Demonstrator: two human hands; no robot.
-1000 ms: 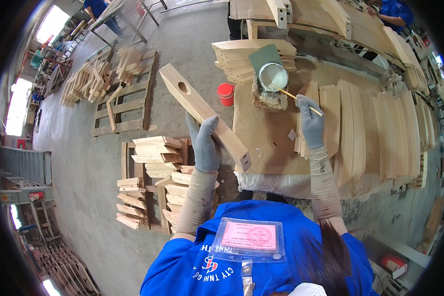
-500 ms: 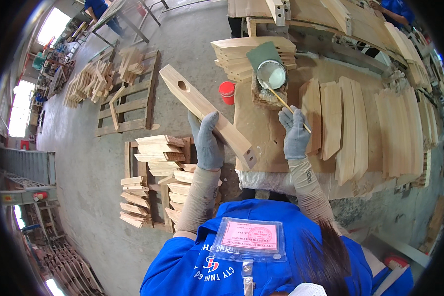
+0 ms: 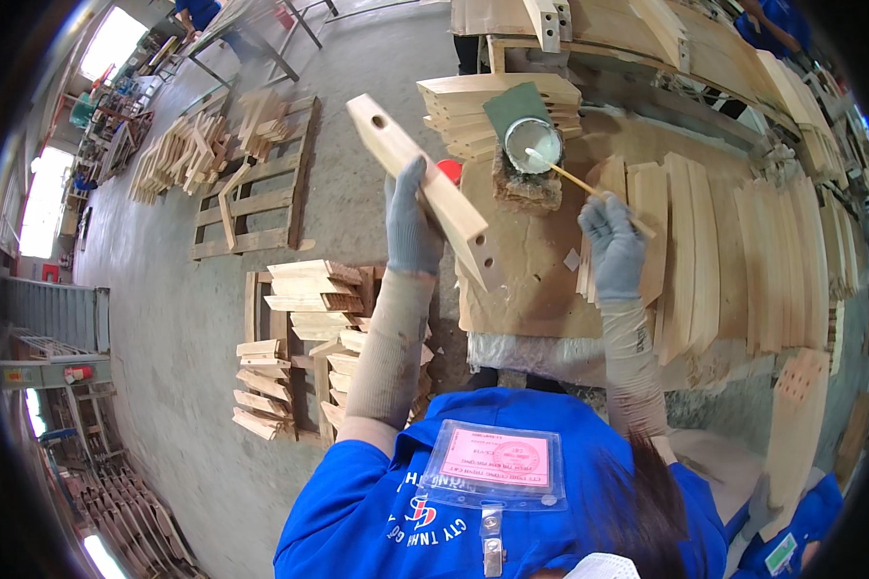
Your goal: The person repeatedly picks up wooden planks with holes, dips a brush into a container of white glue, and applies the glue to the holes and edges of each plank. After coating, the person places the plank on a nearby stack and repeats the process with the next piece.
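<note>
My left hand (image 3: 412, 224), in a grey glove, grips a long pale wooden board (image 3: 425, 188) with round holes near both ends, held tilted above the workbench's left edge. My right hand (image 3: 613, 246), also gloved, holds a thin wooden stick (image 3: 589, 185) whose white tip reaches into a small round tin of white glue (image 3: 533, 145). The tin sits on a rough crusted block on the brown workbench top (image 3: 531, 280).
Curved wooden slats (image 3: 724, 251) lie in a row across the right of the bench. A stack of flat boards (image 3: 473, 106) is behind the tin. Short wood pieces (image 3: 299, 328) are piled on a pallet by my left, more on a pallet (image 3: 241, 193) farther off. A red lid (image 3: 450, 170) peeks out behind the board.
My left hand has raised and tilted the holed board more upright. My right hand has brought the stick's tip back into the glue tin.
</note>
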